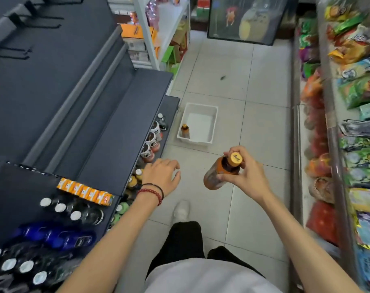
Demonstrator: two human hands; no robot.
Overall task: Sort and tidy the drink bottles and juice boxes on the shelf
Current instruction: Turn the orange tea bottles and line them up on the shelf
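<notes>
Your right hand (243, 172) grips the bottle (220, 174) at its upper end, fingers curled round the neck and shoulder beside the orange cap (236, 159). The bottle hangs tilted over the floor (222, 81) of the aisle, base angled down towards the shelf (108, 132) and apart from it.

Your left hand (160, 176) holds nothing. Its fingers are spread and relaxed, just off the shelf's front edge above the lower rows of drinks.

The bottle looks full, so expect a fair weight pulling on that high grip. The wall is probably firm plastic with a smooth label that could slip. A hold lower round the body would likely steady it better when you set it down upright, and the free hand can clear a gap.

It is a stubby bottle of brown-orange drink with an orange wrap, blurred here, and print on the cap that is too small to read.

One like it (185, 131) stands in the white bin (214, 123) on the floor ahead. Orange juice boxes (85, 190) line the shelf's upper tier.
</notes>
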